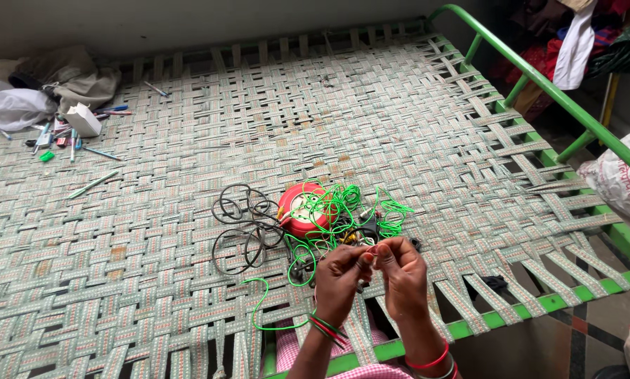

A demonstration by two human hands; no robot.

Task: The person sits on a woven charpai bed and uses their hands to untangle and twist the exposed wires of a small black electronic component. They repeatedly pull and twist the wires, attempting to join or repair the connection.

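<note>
A strand of green wire (308,242) is pinched between the closed fingertips of the left hand (341,279) and right hand (401,274), held together above the woven bed (153,281). Just beyond, the tangled wire is spread over a red spool (302,209), beside black cables (241,231). Far left, pens (76,144) are scattered.

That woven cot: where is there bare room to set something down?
Bare webbing runs behind the red reel to the far green rail, and left of the black cable. Crowded: green wire tangle, pens at far left.
</note>
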